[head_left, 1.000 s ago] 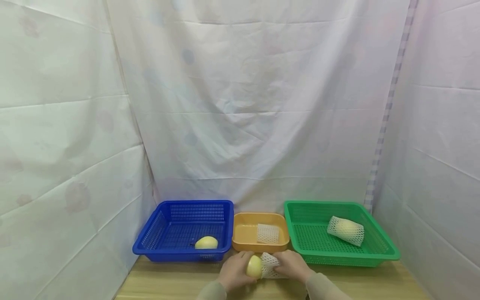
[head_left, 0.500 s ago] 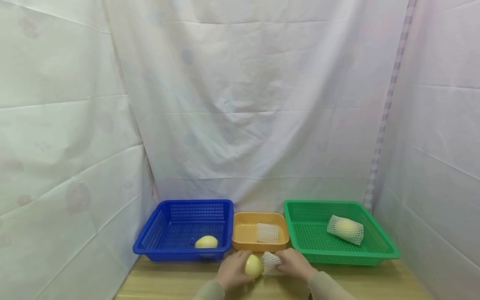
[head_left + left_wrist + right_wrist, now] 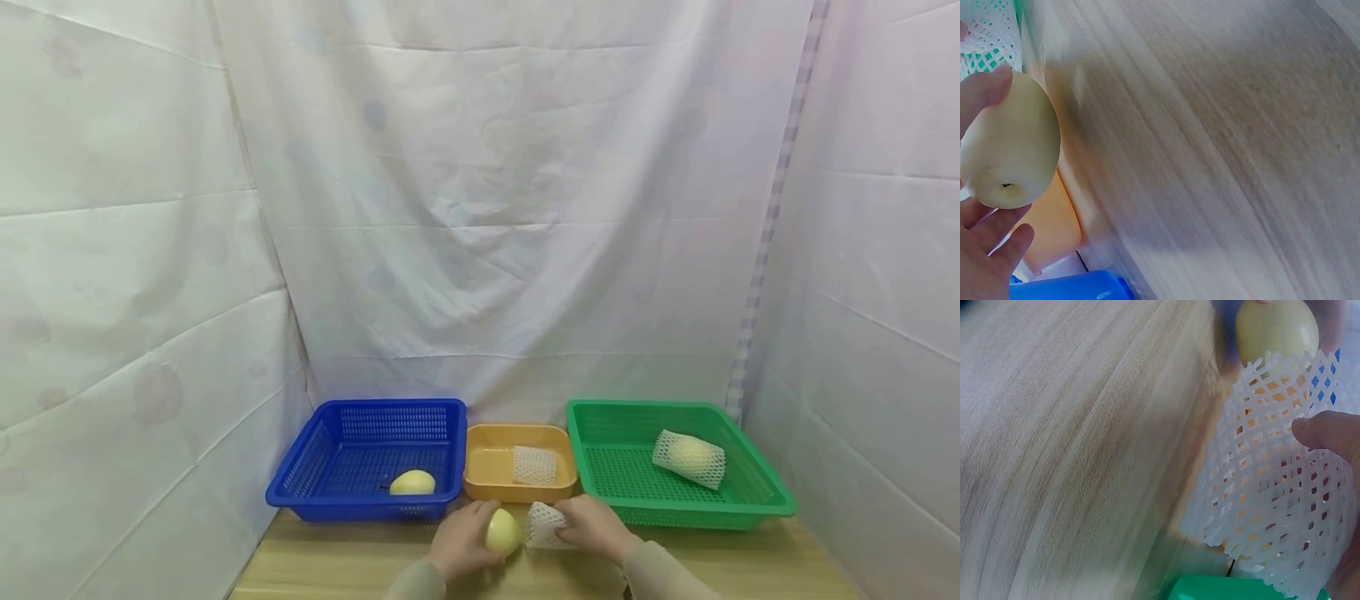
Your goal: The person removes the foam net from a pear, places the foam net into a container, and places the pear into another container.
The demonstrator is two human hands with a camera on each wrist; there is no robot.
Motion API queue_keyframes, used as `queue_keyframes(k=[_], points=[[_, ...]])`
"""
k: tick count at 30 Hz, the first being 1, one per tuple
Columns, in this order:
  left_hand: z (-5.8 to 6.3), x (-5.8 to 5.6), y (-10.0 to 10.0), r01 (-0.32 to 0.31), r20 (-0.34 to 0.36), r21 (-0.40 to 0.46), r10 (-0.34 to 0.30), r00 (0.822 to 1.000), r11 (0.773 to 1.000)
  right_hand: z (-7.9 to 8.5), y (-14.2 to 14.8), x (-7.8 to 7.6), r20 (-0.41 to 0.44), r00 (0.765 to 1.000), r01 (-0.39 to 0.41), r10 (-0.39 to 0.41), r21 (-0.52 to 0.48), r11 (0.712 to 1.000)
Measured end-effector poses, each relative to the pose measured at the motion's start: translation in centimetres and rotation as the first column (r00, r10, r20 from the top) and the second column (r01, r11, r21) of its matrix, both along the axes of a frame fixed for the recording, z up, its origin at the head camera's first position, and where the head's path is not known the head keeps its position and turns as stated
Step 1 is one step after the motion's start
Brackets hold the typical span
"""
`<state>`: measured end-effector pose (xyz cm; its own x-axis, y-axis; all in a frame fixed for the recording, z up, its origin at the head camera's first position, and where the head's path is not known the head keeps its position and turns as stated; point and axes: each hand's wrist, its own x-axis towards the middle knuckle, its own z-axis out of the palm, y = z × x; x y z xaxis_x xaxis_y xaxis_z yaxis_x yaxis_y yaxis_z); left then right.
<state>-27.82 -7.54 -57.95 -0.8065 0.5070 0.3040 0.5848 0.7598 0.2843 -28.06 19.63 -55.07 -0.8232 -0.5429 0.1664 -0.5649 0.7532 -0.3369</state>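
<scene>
My left hand [image 3: 467, 540] grips a pale yellow pear [image 3: 502, 533] above the wooden table. In the left wrist view the pear's dimpled end [image 3: 1007, 185] faces the camera, the thumb and fingers around it. My right hand [image 3: 596, 528] holds a white foam net sleeve [image 3: 546, 527] just right of the pear. The right wrist view shows the thumb [image 3: 1316, 430] pressed on the sleeve's mesh, and the sleeve's open end turned to the pear. In the head view a small gap separates the two.
A blue basket [image 3: 281, 493] at left bears another pear [image 3: 412, 482]. A small orange tray [image 3: 480, 490] in the middle contains a foam net [image 3: 535, 466]. In the green basket [image 3: 780, 500] at right lies a netted pear [image 3: 692, 459]. White cloth surrounds the table [image 3: 330, 567].
The left hand with the pear has shifted slightly left, and the right hand with the net slightly right. The gap between pear and net has widened.
</scene>
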Motion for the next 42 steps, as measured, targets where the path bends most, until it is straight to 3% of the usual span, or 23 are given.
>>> queue_keyframes(k=[11,30,42], points=[[0.4,0.0,-0.1,-0.004,0.019,-0.018,0.004,1.0,1.0,1.5,0.2,0.7,0.042,0.999,0.034,-0.034,0.003,0.999],[0.4,-0.2,-0.4,0.001,0.014,0.007,-0.001,1.0,1.0,2.5,1.1,0.8,0.001,1.0,0.019,-0.019,0.064,0.998],[0.3,-0.1,-0.5,-0.006,0.069,0.006,0.006,0.998,1.0,3.5,1.1,1.0,0.024,1.0,-0.016,0.015,0.039,0.999]])
